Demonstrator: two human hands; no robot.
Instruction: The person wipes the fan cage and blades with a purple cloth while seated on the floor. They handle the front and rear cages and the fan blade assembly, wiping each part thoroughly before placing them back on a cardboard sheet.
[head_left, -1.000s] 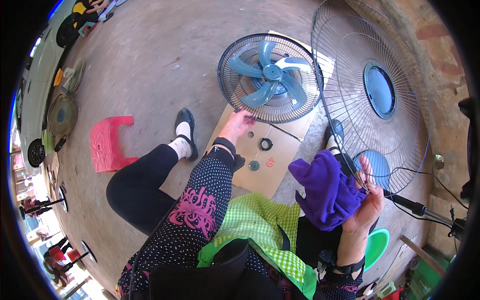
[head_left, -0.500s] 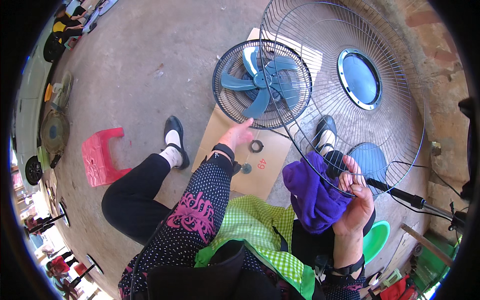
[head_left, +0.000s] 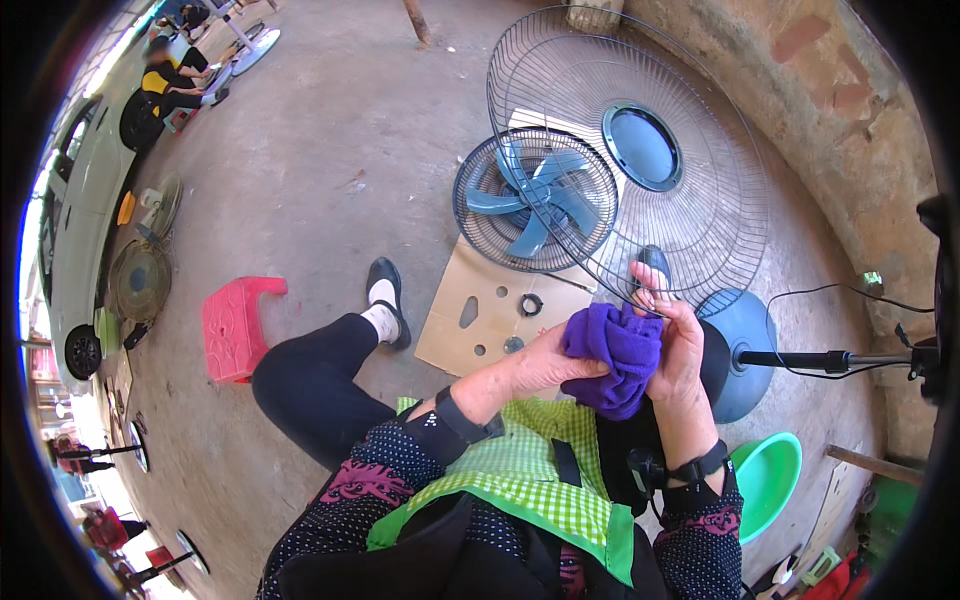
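My left hand is closed on a purple cloth, its thumb pressed across the folds. My right hand pinches the near rim of a large wire fan guard with a round blue centre disc. The cloth bunches against my right palm as well. This guard stands tilted up beyond my hands. Partly behind its wires, a fan head with blue blades lies in its rear guard on a cardboard sheet. A black ring rests on the cardboard near my left hand.
To the right are a blue fan base with a black pole, a cable and a green basin. A pink stool stands left. Further left are a dusty fan, a car and a seated person.
My left hand has moved from beside the fan blades back to the purple cloth and gripped it. The wire guard has shifted left in view; my right hand still holds its rim.
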